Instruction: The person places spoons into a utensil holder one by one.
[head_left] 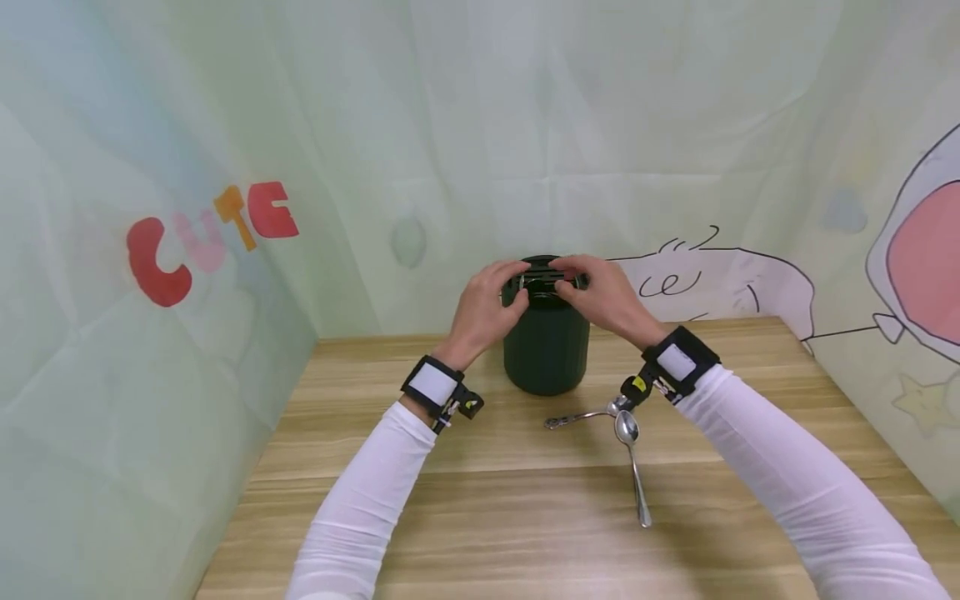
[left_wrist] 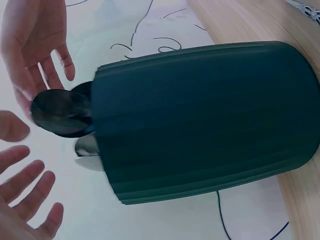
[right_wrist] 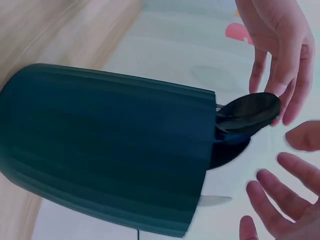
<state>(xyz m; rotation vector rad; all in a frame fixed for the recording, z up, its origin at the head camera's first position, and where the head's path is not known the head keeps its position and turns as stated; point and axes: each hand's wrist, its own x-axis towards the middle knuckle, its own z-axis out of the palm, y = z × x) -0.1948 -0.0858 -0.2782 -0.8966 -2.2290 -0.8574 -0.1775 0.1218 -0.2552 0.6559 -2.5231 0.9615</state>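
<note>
A dark green ribbed canister [head_left: 546, 354] stands upright on the wooden table, with utensils poking out of its mouth. Among them are a black utensil head [left_wrist: 61, 112], rounded like a spoon's bowl, and a silvery metal utensil [left_wrist: 87, 145]. My left hand [head_left: 486, 304] is at the left side of the rim, fingers spread and gently bent. Opposite it, my right hand [head_left: 606, 293] curves at the right side, its palm facing inward. Neither hand grips anything; in the right wrist view the left fingertips overlap the black head's tip.
Two metal spoons lie on the table [head_left: 487, 508] before the canister: one spoon [head_left: 632, 454] points toward me, the other spoon [head_left: 581, 418] lies sideways under the right wrist camera. A printed cloth backdrop [head_left: 480, 125] rises behind and along both sides.
</note>
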